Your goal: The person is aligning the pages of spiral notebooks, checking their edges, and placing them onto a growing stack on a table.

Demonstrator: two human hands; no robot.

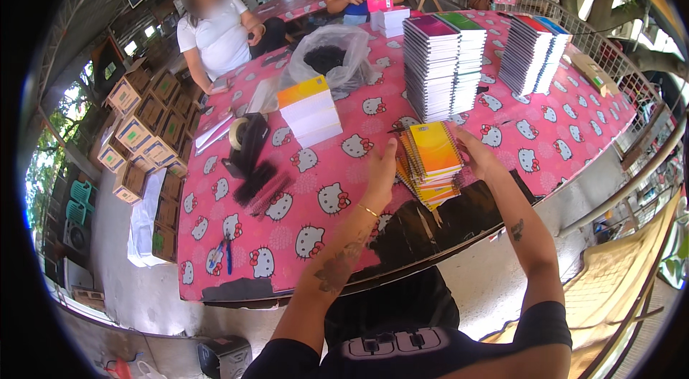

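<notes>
Near the table's front edge stands an uneven stack of small yellow and orange spiral notebooks, its lower ones jutting out at angles. My left hand presses along the stack's left side, by the spiral bindings, its fingertips partly hidden. On the opposite side my right hand curves its fingers around the right edges, so the stack is held between both hands. Beyond it rise tall stacks of spiral notebooks with purple covers and green covers. To the left is a white paper block with an orange-yellow top.
A black tape dispenser, dark loose bindings and scissors lie leftward. Behind are a plastic bag of black pieces and red-and-blue-topped notebooks. Two people stand across the table; cartons are piled left.
</notes>
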